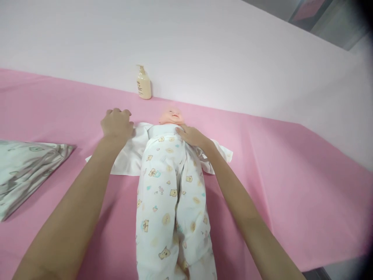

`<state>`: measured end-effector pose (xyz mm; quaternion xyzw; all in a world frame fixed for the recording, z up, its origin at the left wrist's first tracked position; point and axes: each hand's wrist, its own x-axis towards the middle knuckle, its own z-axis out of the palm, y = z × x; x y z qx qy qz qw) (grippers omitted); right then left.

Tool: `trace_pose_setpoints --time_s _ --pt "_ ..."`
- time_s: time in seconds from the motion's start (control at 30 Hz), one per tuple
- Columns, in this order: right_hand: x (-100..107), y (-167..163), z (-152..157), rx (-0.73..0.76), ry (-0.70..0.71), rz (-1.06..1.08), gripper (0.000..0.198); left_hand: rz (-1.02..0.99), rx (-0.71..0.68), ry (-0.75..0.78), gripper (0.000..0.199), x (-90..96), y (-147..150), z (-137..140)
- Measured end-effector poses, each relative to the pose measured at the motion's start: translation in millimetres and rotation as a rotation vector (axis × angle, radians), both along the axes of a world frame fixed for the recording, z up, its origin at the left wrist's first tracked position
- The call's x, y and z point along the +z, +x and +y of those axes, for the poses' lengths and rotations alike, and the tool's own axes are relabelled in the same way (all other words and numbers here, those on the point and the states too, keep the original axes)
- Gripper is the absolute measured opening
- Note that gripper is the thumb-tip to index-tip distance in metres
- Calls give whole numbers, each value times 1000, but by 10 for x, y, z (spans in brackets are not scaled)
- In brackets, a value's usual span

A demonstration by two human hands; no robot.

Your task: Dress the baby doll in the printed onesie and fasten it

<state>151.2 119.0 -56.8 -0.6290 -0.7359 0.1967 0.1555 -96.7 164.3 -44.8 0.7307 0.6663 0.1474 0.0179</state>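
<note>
A baby doll [171, 115] lies on its back on the pink sheet [276, 175], head toward the wall. It wears white trousers [171, 202] printed with bears. A white cloth [131, 153] is spread under its upper body. My left hand [116, 123] rests fingers down on the cloth's left part beside the doll's shoulder. My right hand [190, 136] lies flat on the doll's chest near the neck, holding nothing that I can see.
A cream pump bottle [143, 83] stands against the white wall behind the doll's head. A folded patterned blanket [23, 171] lies at the left edge of the sheet. The bed's front right edge shows at the lower right.
</note>
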Motion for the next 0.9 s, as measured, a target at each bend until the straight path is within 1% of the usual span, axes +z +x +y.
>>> trace_pose_setpoints --time_s 0.03,0.1,0.13,0.17,0.2,0.27,0.3,0.4,0.47,0.5,0.53,0.63,0.73,0.8,0.9 --pt "-28 -18 11 -15 -1 -15 54 23 -34 39 52 32 109 -67" --pt "-82 -52 25 -36 7 -56 54 -24 -105 124 48 62 405 -234" --pt "-107 -69 24 -34 27 -92 51 -46 -194 113 46 47 571 -323" --pt "-130 -89 17 -21 56 -142 46 -46 -275 84 44 13 730 -409" --pt "-151 -111 2 -11 97 -199 42 -26 -326 72 43 -36 867 -488" --pt "-191 -164 -52 -25 182 -295 39 20 -384 145 45 -150 1034 -615" --pt "-211 -192 -91 -41 220 -319 39 18 -379 156 46 -200 1057 -662" --pt "-275 -263 -242 -34 322 -302 38 7 -333 163 46 -297 939 -756" --pt "-329 -284 -359 5 387 -272 35 30 -369 202 47 -346 808 -809" --pt "-361 -285 -421 17 415 -261 35 40 -409 238 49 -376 753 -839" --pt "-396 -283 -484 22 441 -252 34 35 -421 279 49 -413 711 -875" --pt "-516 -270 -688 49 560 -217 33 14 -391 371 48 -534 660 -1018" --pt "-621 -272 -922 65 675 -188 29 42 -435 388 44 -622 654 -1222" --pt "-665 -282 -1081 73 691 -196 27 74 -470 368 40 -655 634 -1378" --pt "-693 -292 -1280 102 654 -236 25 108 -489 336 37 -688 566 -1600"
